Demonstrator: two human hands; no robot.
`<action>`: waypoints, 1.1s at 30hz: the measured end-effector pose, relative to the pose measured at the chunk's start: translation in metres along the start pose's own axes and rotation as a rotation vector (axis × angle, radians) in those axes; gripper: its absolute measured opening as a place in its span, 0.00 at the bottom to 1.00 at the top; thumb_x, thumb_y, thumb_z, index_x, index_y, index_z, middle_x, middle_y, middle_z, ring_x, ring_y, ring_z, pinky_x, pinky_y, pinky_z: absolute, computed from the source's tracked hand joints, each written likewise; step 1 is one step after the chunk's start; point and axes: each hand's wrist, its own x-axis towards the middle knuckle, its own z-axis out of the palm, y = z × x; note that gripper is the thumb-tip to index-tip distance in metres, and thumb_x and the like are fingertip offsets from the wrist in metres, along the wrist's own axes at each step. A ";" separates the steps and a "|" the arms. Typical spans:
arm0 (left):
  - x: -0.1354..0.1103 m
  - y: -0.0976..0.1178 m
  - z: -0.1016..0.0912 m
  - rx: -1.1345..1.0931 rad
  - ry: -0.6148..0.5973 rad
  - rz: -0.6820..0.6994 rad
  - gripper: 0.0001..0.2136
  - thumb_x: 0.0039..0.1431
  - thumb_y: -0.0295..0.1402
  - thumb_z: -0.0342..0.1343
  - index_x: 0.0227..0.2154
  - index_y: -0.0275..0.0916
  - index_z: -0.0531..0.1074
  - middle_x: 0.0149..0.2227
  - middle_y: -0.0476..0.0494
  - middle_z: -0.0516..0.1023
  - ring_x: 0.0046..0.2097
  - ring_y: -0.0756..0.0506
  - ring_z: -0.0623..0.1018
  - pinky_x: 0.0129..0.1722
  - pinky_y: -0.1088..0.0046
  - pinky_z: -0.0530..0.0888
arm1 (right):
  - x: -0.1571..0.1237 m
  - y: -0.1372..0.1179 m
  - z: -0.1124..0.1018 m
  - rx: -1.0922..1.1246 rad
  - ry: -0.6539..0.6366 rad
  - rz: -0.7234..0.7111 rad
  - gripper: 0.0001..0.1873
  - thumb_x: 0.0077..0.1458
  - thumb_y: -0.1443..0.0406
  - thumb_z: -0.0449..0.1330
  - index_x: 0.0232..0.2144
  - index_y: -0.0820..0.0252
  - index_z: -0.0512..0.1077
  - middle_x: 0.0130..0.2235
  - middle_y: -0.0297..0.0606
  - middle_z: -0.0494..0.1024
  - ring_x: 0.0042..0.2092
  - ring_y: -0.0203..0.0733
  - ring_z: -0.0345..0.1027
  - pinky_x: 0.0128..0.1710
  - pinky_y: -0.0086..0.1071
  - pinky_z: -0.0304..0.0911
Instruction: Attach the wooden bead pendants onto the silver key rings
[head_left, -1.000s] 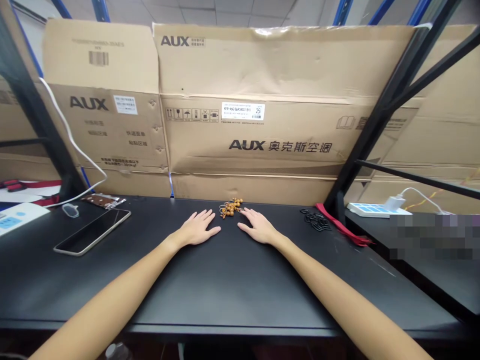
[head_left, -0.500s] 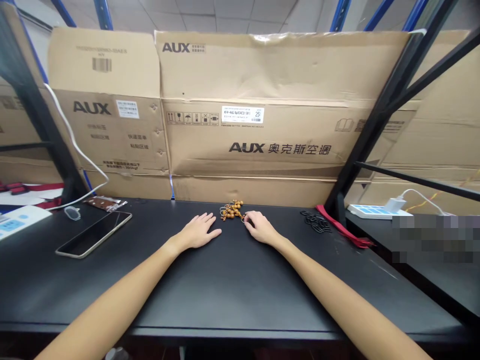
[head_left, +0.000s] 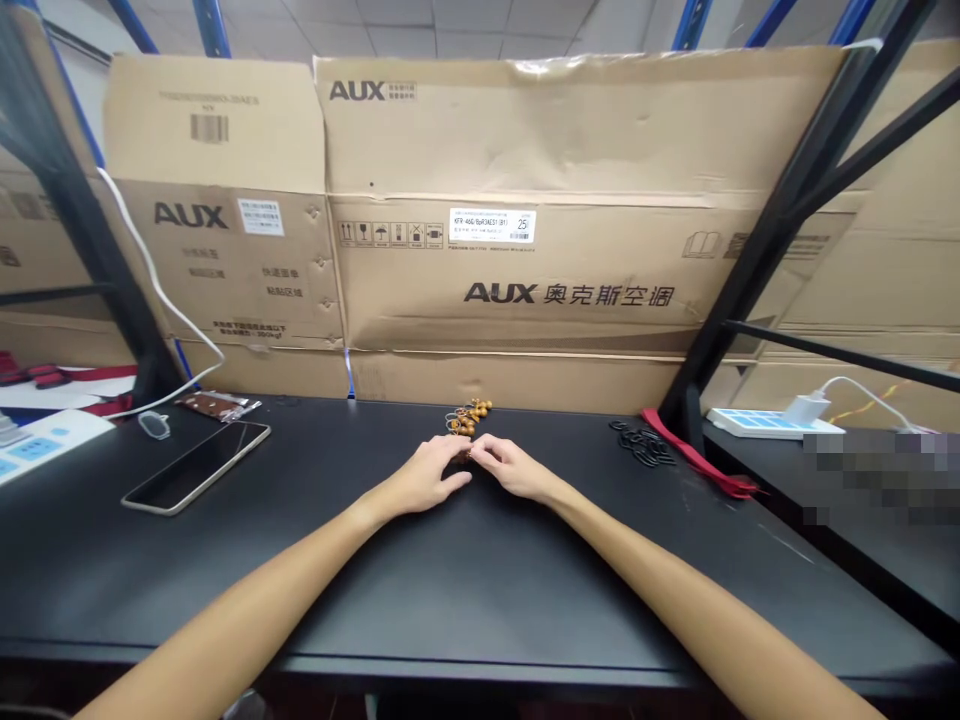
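Near the back of the black table lies a small pile of keychains (head_left: 472, 412) with glossy yellow-brown beads and metal rings. My right hand (head_left: 514, 468) is closed in a pinch just in front of the pile, on one brown keychain (head_left: 465, 456) that shows only in part between the hands. Beside it on the left, my left hand (head_left: 429, 474) reaches over with its fingertips at this keychain. The thumb of that hand stands apart from the fingers, so it looks open. The fingers cover most of the pinched keychain.
A phone (head_left: 196, 468) lies at the left, near a brown packet (head_left: 217, 404) and a white cable (head_left: 161, 290). Black rings (head_left: 643, 444) and a red strap (head_left: 697, 460) lie at the right. Large cardboard boxes (head_left: 510, 130) stand behind, between black metal posts (head_left: 757, 240).
My right hand has drawn a keychain from the pile toward me and slightly left. My left hand has moved right to meet it. The view has shifted slightly.
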 end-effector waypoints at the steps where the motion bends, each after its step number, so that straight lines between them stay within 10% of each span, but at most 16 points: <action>1: 0.000 0.001 0.000 -0.019 -0.012 -0.010 0.19 0.59 0.37 0.53 0.53 0.42 0.65 0.53 0.41 0.70 0.54 0.41 0.69 0.55 0.62 0.65 | 0.000 -0.001 0.000 0.043 -0.023 0.013 0.22 0.57 0.46 0.49 0.29 0.59 0.65 0.31 0.33 0.68 0.33 0.37 0.60 0.39 0.33 0.58; 13: -0.001 0.003 -0.002 -0.105 -0.002 -0.047 0.15 0.54 0.41 0.59 0.41 0.40 0.71 0.41 0.44 0.76 0.44 0.42 0.74 0.47 0.65 0.69 | -0.002 -0.006 -0.006 0.355 -0.116 0.056 0.23 0.53 0.45 0.55 0.30 0.60 0.67 0.31 0.32 0.65 0.31 0.34 0.54 0.31 0.29 0.52; 33: 0.002 0.008 -0.006 -0.252 0.035 -0.015 0.09 0.61 0.36 0.47 0.31 0.38 0.70 0.35 0.45 0.77 0.37 0.47 0.74 0.43 0.71 0.70 | -0.001 -0.008 -0.004 0.263 -0.104 0.086 0.29 0.51 0.40 0.52 0.20 0.59 0.58 0.23 0.28 0.56 0.27 0.33 0.48 0.29 0.29 0.49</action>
